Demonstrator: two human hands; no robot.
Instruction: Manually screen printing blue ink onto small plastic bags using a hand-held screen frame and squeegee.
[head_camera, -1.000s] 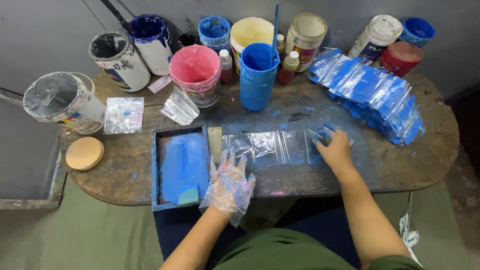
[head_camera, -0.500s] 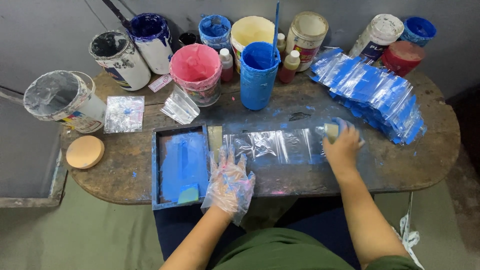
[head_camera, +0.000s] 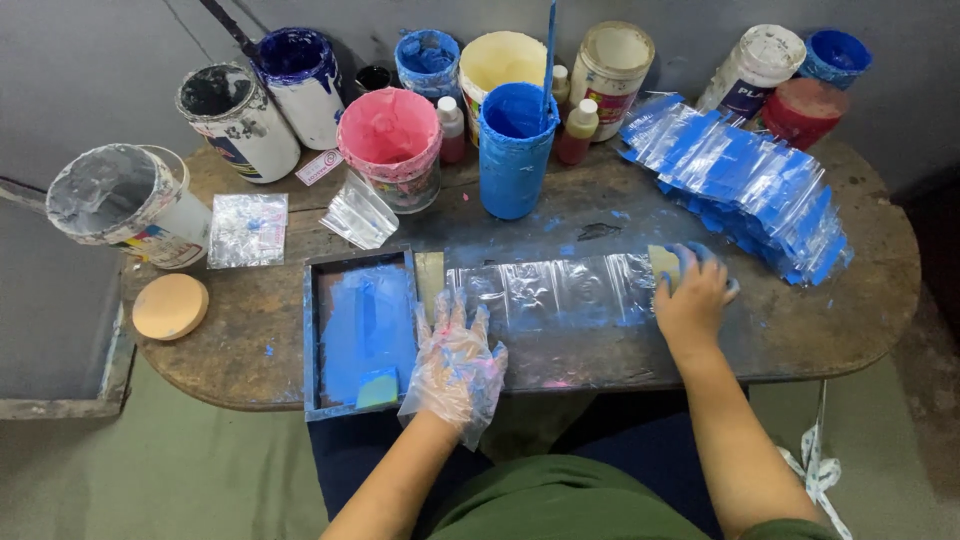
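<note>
Where the clear plastic sheet (head_camera: 560, 292) lies flat along the round wooden table (head_camera: 860, 320), pinned at its left end by the gloved left hand (head_camera: 455, 365), fingers spread and released. Clenched around a blue-stained sponge (head_camera: 668, 266) at the sheet's right end, the bare right hand (head_camera: 692, 300). Just left, touching the sheet, a tray of blue paint (head_camera: 362, 330); beyond, a blue cup (head_camera: 515, 150) and stacked blue packets (head_camera: 745, 180).

A worn, paint-stained oval wooden table (head_camera: 860, 300) stands against a grey wall (head_camera: 90, 60) on a greenish floor (head_camera: 150, 480).

left hand (head_camera: 455, 365): gloved, flat on clear plastic sheet (head_camera: 555, 290) | right hand (head_camera: 692, 300): gripping sponge (head_camera: 664, 266) at sheet's end
</note>
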